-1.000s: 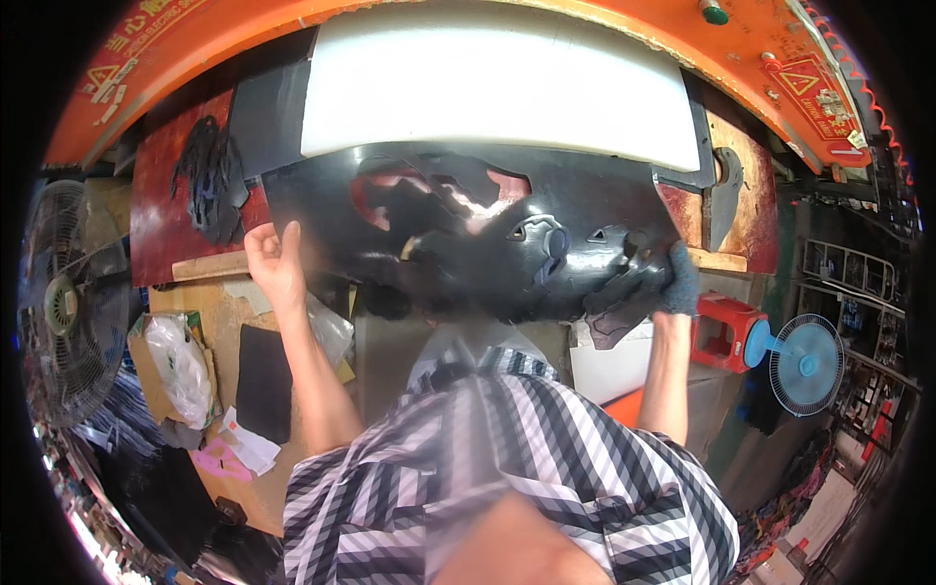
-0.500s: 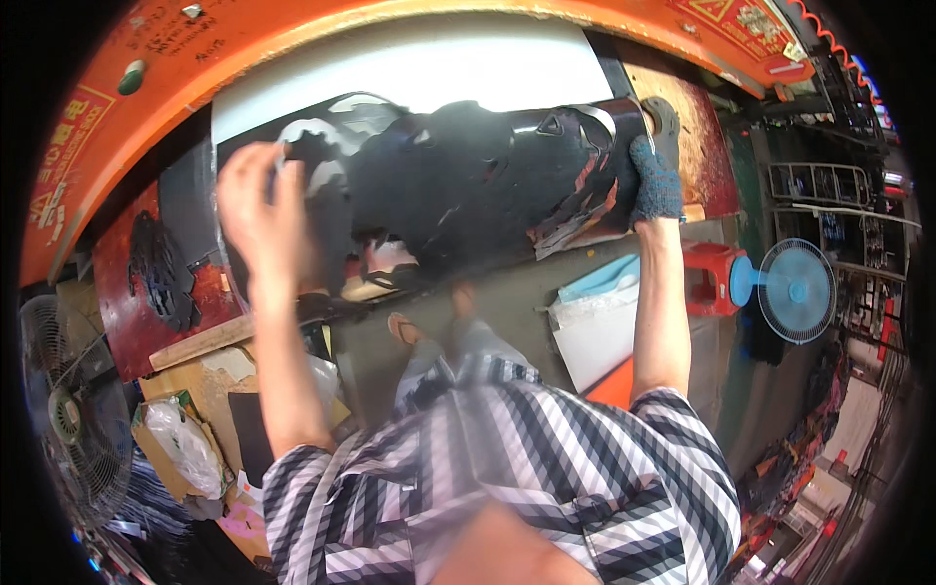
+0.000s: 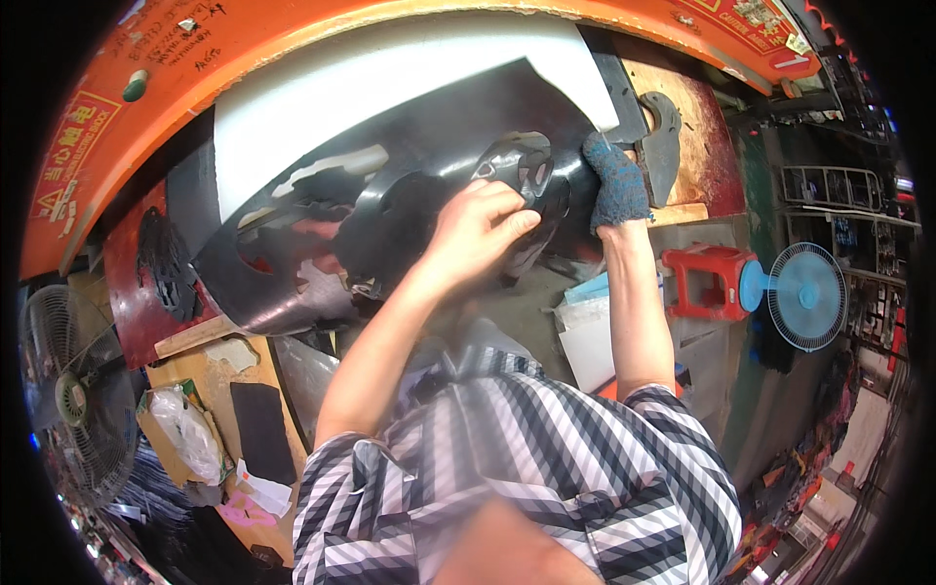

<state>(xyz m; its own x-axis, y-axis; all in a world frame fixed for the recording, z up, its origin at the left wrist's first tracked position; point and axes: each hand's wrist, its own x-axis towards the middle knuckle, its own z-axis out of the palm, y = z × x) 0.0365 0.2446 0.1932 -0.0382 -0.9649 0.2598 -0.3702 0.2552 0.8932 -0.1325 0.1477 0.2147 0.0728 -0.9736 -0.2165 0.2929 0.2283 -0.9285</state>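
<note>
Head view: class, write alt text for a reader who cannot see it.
A person's bare left hand and gloved right hand grip a glossy black sheet with cut-out holes on a white bed. A blue fan stands to the right.

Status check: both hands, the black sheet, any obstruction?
Left hand bare, pinching cut-out piece. Right hand gloved, gripping black sheet edge. No obstruction seen.
</note>
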